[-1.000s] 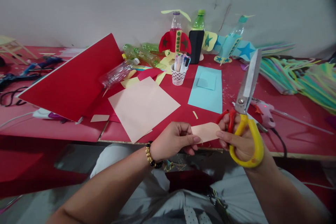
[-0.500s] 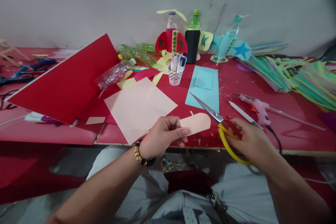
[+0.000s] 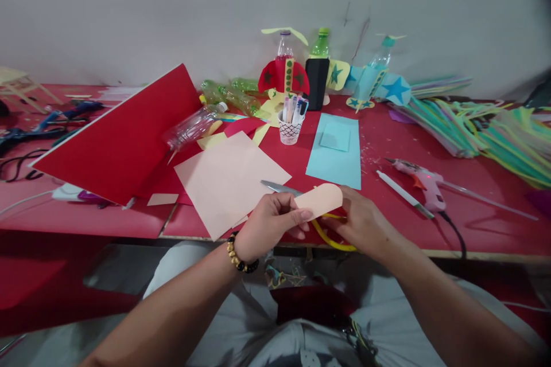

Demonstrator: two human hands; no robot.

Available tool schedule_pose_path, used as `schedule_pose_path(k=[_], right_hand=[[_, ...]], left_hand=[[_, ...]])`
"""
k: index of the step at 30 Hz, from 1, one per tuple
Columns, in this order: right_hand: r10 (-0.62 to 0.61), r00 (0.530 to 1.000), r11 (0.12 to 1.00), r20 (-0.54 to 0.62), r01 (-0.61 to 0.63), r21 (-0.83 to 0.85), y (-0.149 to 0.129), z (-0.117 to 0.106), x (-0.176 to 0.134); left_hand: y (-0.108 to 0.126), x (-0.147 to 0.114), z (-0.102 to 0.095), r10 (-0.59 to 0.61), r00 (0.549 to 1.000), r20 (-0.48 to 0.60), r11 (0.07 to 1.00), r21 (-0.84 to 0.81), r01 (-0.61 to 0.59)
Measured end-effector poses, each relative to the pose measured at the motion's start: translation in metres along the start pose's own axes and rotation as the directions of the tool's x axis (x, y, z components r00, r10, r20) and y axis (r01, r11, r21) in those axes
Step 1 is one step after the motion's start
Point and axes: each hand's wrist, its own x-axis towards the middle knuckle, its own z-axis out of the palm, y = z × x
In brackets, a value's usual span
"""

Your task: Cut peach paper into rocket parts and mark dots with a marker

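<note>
Peach paper made the strip (image 3: pixel 321 203) that we held by the near edge of the red table (image 3: pixel 383 137). It had one round end. Our left hand (image 3: pixel 275 219) pinched the other end, with the thumb on top. We had black and gold beads (image 3: pixel 241 256) on that wrist. Our right hand (image 3: pixel 365 221) was curled around the yellow handle of the scissors (image 3: pixel 282 188), just beside the round end. The blades poked out behind the strip and pointed left, over a big peach sheet (image 3: pixel 232 175). We could not tell how far apart they were, because the strip hid some of them.

Past our hands, a blue sheet (image 3: pixel 331 166) lay with a small blue piece (image 3: pixel 336 137) on it. Near it stood a cup (image 3: pixel 289 133) of pens (image 3: pixel 293 108). To our right, we saw a pink glue gun (image 3: pixel 431 189) with a tiny red light. To our left, a red board (image 3: pixel 124 143) stood slanted, and a clear bottle (image 3: pixel 196 126) lay by it. At the back we saw a red plane (image 3: pixel 267 78) and a blue plane (image 3: pixel 367 83).
</note>
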Motion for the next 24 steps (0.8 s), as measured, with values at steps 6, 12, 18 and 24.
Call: schedule_pose_path(k=[6, 12, 18, 24], right_hand=[[0.205, 0.967, 0.916, -0.148, -0.137, 0.376, 0.002, -0.021, -0.006], [0.358, 0.934, 0.706, 0.0, -0.271, 0.654, -0.007, -0.02, -0.018], [0.43, 0.902, 0.599, 0.022, -0.303, 0.741, 0.0, -0.01, -0.021], [0.416, 0.908, 0.547, 0.061, -0.303, 0.78, 0.002, -0.004, -0.026]], left_hand=[[-0.004, 0.002, 0.007, -0.023, 1.0, -0.008, 0.999, 0.046, 0.024], [-0.015, 0.007, 0.019, -0.059, 0.998, 0.004, 0.997, 0.053, 0.059], [-0.021, 0.01, 0.021, 0.066, 0.998, 0.02, 0.997, -0.051, -0.065], [-0.019, 0.01, 0.021, 0.047, 0.999, 0.006, 0.999, -0.01, -0.047]])
